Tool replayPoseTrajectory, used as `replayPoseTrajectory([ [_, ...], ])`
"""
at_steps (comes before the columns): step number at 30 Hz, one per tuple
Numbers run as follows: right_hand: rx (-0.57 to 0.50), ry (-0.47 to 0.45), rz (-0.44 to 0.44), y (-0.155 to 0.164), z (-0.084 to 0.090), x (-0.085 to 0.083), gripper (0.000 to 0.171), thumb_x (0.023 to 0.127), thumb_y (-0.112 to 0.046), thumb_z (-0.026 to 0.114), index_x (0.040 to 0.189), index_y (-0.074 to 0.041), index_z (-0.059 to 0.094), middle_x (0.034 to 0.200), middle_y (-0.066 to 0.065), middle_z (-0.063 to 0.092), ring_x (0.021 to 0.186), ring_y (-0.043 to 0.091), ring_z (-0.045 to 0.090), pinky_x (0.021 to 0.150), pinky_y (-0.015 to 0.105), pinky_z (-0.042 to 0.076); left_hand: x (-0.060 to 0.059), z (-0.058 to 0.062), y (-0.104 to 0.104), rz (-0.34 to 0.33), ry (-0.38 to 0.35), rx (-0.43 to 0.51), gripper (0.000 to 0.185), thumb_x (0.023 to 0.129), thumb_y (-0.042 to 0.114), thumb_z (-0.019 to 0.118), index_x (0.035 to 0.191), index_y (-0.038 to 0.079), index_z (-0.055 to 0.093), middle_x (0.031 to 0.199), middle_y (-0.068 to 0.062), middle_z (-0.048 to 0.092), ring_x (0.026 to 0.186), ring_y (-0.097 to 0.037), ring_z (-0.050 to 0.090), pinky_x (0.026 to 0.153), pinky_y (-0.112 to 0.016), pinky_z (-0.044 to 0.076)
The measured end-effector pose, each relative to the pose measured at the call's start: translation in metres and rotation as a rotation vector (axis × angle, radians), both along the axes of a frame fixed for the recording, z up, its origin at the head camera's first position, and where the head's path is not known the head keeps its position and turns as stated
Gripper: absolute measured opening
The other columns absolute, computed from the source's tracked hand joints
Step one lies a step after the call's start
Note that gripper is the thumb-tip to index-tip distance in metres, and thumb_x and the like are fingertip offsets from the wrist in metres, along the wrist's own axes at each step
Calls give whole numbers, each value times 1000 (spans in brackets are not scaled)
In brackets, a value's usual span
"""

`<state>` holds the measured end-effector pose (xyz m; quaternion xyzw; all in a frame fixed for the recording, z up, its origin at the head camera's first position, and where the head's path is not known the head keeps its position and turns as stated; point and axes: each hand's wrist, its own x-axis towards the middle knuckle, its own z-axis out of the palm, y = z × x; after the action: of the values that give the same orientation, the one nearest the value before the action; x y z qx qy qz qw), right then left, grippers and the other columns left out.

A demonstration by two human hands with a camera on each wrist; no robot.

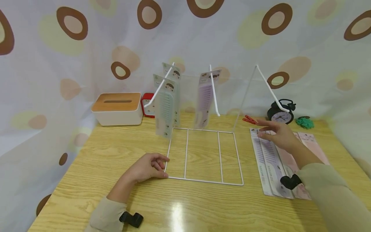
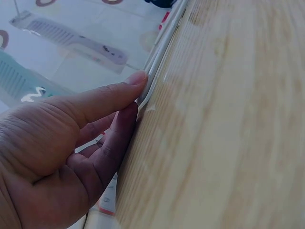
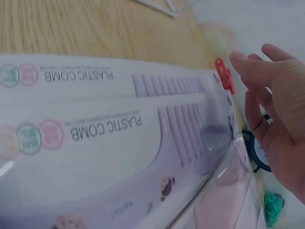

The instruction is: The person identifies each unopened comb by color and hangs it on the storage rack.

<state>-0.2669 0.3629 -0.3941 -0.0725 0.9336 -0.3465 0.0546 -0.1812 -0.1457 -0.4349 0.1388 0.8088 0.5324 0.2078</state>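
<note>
White wire forms the rack point(image 1: 203, 154) standing mid-surface, its flat base frame lying on the pale wood surface point(image 1: 116, 180) and its slanted arms carrying packaged combs point(image 1: 166, 106) at the far side. The left hand point(image 1: 147, 167) rests on the surface at the frame's near left corner, thumb and curled fingers point(image 2: 119, 93) pressed against the wire. To the right, the right hand point(image 1: 276, 133) hovers released, fingers spread, just above a row of flat plastic comb packets point(image 1: 271, 161) lying side by side, a red clip point(image 1: 249, 120) just beyond its fingertips. A tissue box point(image 1: 117, 109) sits far left; a black alarm clock point(image 1: 280, 112) stands far right.
</note>
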Motion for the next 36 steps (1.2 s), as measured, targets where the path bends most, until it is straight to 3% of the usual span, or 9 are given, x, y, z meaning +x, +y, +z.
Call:
replayPoseTrajectory([
  [2,30,-4,9,4,-4,-1,64,92,-25,73,149,-12,47,149,17,50,123,37,53,101,51,43,-1,0,0,-3,-1,1,54,77,8,86,125,-3,62,92,-9,61,78,-15,63,73,-25,52],
  [7,111,-36,19,8,-12,-6,70,88,-25,78,150,-13,46,140,19,52,107,31,54,78,29,48,-1,0,-1,-4,-7,2,54,77,8,86,124,-3,62,92,-8,60,77,-14,62,72,-24,52],
  [12,192,-77,9,11,-16,-11,86,84,-33,82,155,-14,37,106,17,53,86,24,51,69,29,42,-1,1,0,-8,-9,16,54,77,6,85,124,-4,62,92,-9,60,78,-15,62,72,-25,53],
  [17,228,-88,-5,14,-15,-17,98,78,-44,84,156,-10,34,124,25,54,85,25,53,70,32,42,0,0,0,-14,-12,9,54,78,7,85,125,-3,62,92,-9,59,78,-15,62,72,-25,53],
  [20,214,-41,-14,14,-18,-20,84,84,-37,81,152,-9,41,135,25,51,94,30,52,73,34,44,0,0,0,-12,-10,4,54,78,7,85,126,-4,62,92,-9,59,78,-16,62,72,-25,53],
  [25,153,44,-75,12,-14,-19,50,95,-18,68,143,-10,54,128,22,56,109,38,46,82,46,43,-1,2,1,-9,-8,-2,54,78,8,85,125,-3,62,92,-9,59,78,-16,63,72,-25,53],
  [28,69,91,-111,10,-3,-12,47,97,-24,67,140,-10,58,131,22,57,120,40,44,94,55,40,-1,2,1,-9,-10,2,53,78,8,85,125,-3,62,92,-8,59,78,-16,62,72,-25,53],
  [31,-10,158,-131,8,8,-3,48,96,-33,69,137,-12,61,127,9,63,120,24,51,99,38,46,-1,1,0,-10,-10,3,54,78,8,85,125,-3,62,91,-8,59,77,-15,62,72,-25,52],
  [36,-133,199,-175,-2,30,19,48,93,-37,71,133,-12,64,111,-24,61,97,-1,55,76,8,45,-1,0,0,-9,-7,2,54,78,8,85,125,-3,62,91,-8,59,77,-15,62,71,-25,52],
])
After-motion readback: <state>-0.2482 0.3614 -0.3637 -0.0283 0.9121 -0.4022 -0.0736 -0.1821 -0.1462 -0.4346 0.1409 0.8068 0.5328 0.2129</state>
